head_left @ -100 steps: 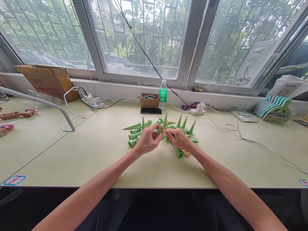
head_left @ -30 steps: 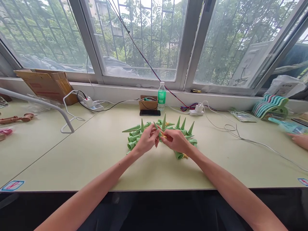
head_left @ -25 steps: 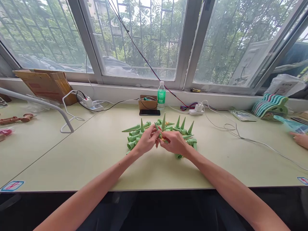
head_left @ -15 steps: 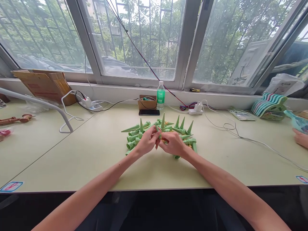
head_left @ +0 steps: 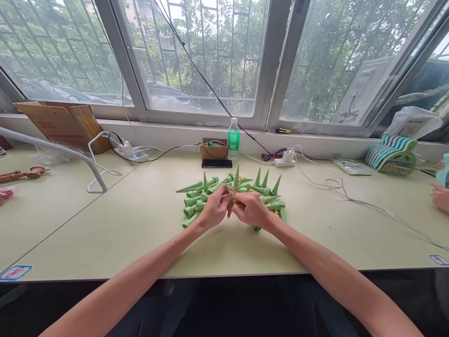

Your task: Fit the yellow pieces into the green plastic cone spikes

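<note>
My left hand [head_left: 218, 206] is closed around a green plastic watering spike [head_left: 228, 190], whose pointed end sticks up past the fingers. Pressed close beside it, my right hand [head_left: 251, 208] pinches at the lower part of the same piece; the fingertips hide what they grip there. Around and behind both hands lies a pile of similar green plastic spikes [head_left: 192, 211], some lying flat and several pointing up, such as a tall cone [head_left: 237, 178]. Small yellow-orange parts show among them.
Behind the pile are a black phone [head_left: 216, 164], a small cardboard box [head_left: 214, 150] and a water bottle [head_left: 234, 139]. White cables [head_left: 345, 189] run across the right side. A grey metal bar [head_left: 79, 157] stands at left. Another person's hand [head_left: 439, 196] is at far right.
My two hands stay together on the spike with barely any movement. The view shifts slightly. At far right, the other person's hand and the light-blue item it holds have changed position.
</note>
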Demonstrator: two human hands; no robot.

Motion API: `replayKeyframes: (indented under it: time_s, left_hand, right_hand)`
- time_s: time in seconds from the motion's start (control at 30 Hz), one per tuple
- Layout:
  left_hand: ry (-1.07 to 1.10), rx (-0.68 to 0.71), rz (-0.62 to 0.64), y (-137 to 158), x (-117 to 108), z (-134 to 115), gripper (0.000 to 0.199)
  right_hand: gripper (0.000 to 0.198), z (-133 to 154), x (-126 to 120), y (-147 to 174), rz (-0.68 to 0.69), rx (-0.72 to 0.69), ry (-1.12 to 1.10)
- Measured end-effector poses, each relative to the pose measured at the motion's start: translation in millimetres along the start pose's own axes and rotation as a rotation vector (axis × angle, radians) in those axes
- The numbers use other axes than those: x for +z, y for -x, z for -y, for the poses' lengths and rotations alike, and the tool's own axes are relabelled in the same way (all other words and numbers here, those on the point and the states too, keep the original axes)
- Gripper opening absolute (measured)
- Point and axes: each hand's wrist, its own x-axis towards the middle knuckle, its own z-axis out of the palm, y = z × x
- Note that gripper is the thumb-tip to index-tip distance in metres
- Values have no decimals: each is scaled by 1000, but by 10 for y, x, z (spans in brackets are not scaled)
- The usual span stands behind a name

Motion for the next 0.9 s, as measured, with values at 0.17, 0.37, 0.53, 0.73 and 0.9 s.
replayKeyframes:
  time_s: [0.17, 0.37, 0.53, 0.73, 0.9]
  left_hand:
    - [2, 6, -4, 1, 3, 2, 21]
    - [7, 2, -13, -1, 10, 2, 21]
    - [-2, -3, -38, -17, 7, -25, 21]
    - [-175, -13, -114, -7, -18, -140, 23]
    - [-374, 125, -172, -6, -28, -153, 22]
  right_hand:
    - [23, 12, -8, -1, -12, 1, -18]
    - [24, 18, -6, -3, 0, 17, -9]
    - [25, 12, -16, -19, -7, 36, 19]
    - [29, -19, -89, -49, -21, 124, 139]
    - [17, -51, -92, -48, -33, 140, 180]
